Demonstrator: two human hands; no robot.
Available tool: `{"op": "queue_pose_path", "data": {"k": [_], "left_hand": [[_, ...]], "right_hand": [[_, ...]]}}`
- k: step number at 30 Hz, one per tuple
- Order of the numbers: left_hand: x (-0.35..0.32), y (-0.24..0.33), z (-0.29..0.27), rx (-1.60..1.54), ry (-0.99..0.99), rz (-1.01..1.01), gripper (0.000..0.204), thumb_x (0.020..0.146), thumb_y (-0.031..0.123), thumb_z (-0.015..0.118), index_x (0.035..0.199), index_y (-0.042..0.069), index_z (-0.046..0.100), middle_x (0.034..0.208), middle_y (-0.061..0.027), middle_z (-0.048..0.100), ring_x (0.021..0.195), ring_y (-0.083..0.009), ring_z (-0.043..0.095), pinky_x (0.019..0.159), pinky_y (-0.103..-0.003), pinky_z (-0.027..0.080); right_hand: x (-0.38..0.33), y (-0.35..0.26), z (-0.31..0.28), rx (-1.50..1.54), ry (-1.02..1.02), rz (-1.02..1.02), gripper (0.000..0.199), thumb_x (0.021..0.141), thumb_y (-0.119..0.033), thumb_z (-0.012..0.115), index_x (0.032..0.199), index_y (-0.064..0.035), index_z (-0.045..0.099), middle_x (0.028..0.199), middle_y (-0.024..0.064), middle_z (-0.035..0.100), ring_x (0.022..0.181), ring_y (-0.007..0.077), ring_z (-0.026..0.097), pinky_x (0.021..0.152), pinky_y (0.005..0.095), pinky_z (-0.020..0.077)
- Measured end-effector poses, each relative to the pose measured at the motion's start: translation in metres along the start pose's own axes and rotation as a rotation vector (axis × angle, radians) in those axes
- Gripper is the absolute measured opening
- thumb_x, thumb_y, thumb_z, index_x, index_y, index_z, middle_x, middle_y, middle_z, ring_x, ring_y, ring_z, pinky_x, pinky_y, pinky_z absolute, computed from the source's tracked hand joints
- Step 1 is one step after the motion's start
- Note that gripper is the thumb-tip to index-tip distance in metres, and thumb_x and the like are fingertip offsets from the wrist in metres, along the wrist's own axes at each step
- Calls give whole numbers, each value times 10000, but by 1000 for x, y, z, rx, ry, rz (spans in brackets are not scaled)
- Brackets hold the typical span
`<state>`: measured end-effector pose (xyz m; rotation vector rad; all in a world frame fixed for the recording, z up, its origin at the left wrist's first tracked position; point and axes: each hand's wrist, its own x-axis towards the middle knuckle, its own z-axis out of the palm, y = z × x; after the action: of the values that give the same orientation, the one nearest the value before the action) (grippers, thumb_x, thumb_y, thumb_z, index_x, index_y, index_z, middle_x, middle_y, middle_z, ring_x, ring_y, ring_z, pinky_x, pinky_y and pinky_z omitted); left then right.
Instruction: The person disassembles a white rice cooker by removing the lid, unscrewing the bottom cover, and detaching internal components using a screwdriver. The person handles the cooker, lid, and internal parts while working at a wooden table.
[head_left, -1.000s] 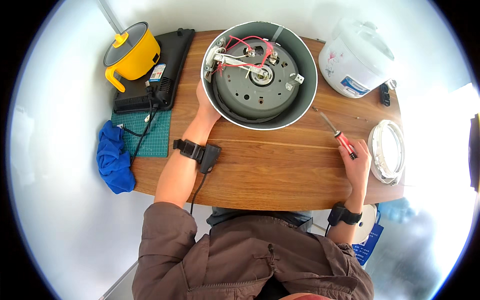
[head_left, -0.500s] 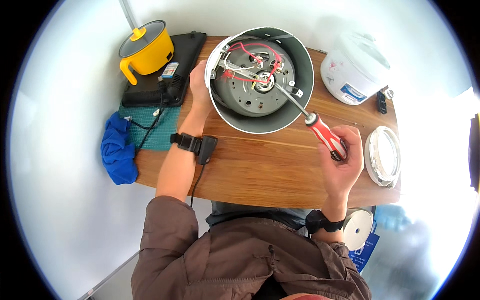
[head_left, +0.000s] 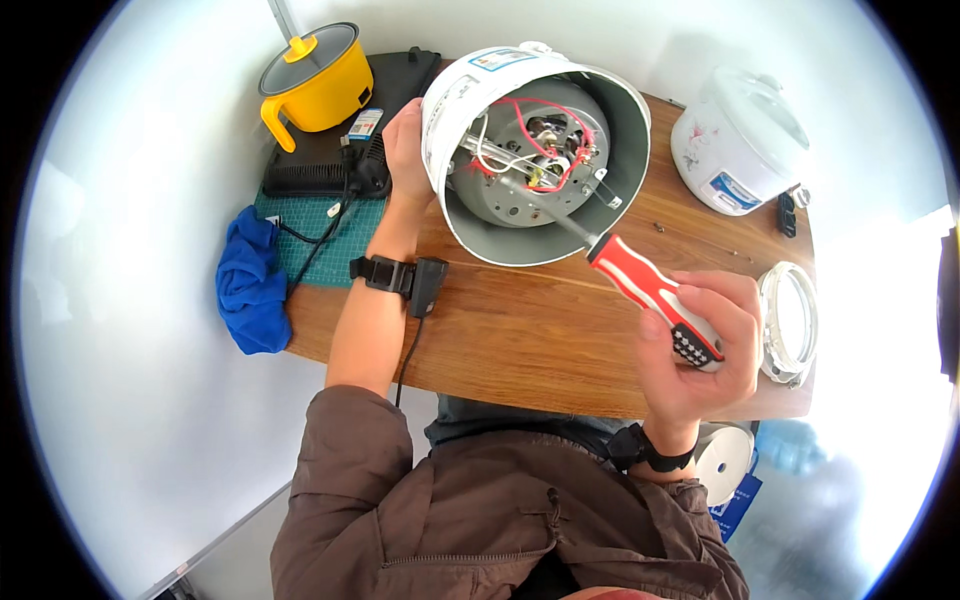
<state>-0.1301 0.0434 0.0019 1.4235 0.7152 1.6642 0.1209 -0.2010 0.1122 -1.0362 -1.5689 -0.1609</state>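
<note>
A white rice cooker housing lies tipped on the wooden table, its open underside facing me. My left hand grips its left side, with most of the fingers hidden behind the wall. Inside are a grey metal base plate, red wires, white wires and small brackets. My right hand is closed round the end of a red and white screwdriver. The screwdriver's shaft slants up and left into the housing. Its tip is blurred near the plate's middle; I cannot tell whether it touches.
Behind my left arm, a yellow pot stands on a black appliance with a cord. A blue cloth lies by a green mat. To the right are a white cooker-like appliance, a white ring-shaped part and tiny loose pieces.
The housing has tilted, so more of its outer wall shows. The screwdriver's tip has shifted left and down across the plate, and my right hand has moved slightly right and nearer.
</note>
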Motion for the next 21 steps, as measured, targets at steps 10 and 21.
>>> {"op": "queue_pose_path", "data": {"k": [10,21], "left_hand": [[-5,13,12,-109,-10,-10,408,1087,234,383,1022,-48,671,847,-46,687,726,-71,587,647,-230,451],[-7,18,18,-12,10,30,414,1087,244,378,1012,-37,673,850,-47,691,719,-72,591,641,-233,459]], "right_hand": [[3,1,14,-134,7,1,349,683,-9,871,978,-51,689,927,118,691,753,219,682,637,299,538],[2,1,14,-190,-9,26,360,668,14,859,978,-52,686,921,103,683,745,231,675,635,313,537]]}}
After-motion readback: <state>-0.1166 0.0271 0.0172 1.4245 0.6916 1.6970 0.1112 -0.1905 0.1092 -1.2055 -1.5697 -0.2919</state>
